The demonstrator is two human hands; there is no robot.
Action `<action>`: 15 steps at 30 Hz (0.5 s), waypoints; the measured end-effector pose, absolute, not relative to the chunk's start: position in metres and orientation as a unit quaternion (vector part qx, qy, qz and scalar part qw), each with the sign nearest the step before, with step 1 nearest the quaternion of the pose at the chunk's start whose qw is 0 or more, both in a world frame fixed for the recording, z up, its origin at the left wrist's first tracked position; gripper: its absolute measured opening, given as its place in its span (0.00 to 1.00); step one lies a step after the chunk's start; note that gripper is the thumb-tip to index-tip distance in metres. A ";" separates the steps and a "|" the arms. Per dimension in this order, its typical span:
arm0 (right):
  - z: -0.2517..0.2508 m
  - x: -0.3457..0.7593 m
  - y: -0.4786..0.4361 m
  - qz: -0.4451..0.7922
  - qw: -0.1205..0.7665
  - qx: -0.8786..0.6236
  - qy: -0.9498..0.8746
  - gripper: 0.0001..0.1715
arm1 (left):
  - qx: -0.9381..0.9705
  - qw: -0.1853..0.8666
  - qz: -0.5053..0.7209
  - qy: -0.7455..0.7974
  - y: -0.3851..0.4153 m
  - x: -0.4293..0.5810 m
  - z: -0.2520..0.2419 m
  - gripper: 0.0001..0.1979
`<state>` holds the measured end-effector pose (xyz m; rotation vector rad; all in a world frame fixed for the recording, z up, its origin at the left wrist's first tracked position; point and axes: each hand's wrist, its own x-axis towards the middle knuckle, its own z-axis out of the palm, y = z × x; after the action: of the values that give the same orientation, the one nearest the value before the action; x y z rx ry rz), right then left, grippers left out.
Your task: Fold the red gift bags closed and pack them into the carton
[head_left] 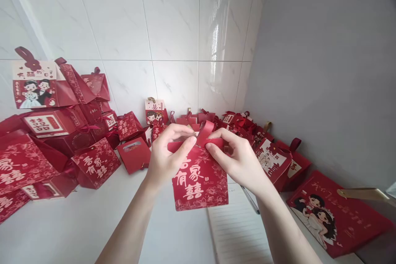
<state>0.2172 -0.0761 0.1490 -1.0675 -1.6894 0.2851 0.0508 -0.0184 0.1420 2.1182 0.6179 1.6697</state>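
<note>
A red paper gift box (pixel 201 185) with pale flower print and Chinese characters hangs upright between my hands, above the table. My left hand (pixel 170 152) pinches its top edge on the left, thumb in front and fingers behind. At the top edge's right side, my right hand (pixel 233 154) grips it the same way. A red ribbon loop (pixel 206 132) rises from the middle of that edge, between my two thumbs. Both sets of fingertips are partly hidden behind the box.
Red gift boxes (pixel 95 163) are piled on the left, and more lie along the tiled wall (pixel 173 29). Below my hands is a lined notebook (pixel 238 231) with a pen (pixel 251 201). A large red box (pixel 340 214) with a couple printed on it stands at right.
</note>
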 end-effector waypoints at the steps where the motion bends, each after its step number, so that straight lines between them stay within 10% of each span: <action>1: 0.148 0.216 -0.079 0.117 0.537 -0.441 -0.709 0.05 | 0.762 0.179 0.587 0.209 -0.024 0.048 0.145 0.06; 15: 0.144 0.189 -0.102 0.020 0.546 -0.397 -0.738 0.05 | 0.793 0.122 0.570 0.176 -0.066 0.029 0.162 0.12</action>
<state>0.1895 -0.1020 0.1444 -0.9425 -1.7493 0.0473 0.0291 -0.0659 0.1616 2.3136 0.5131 1.6647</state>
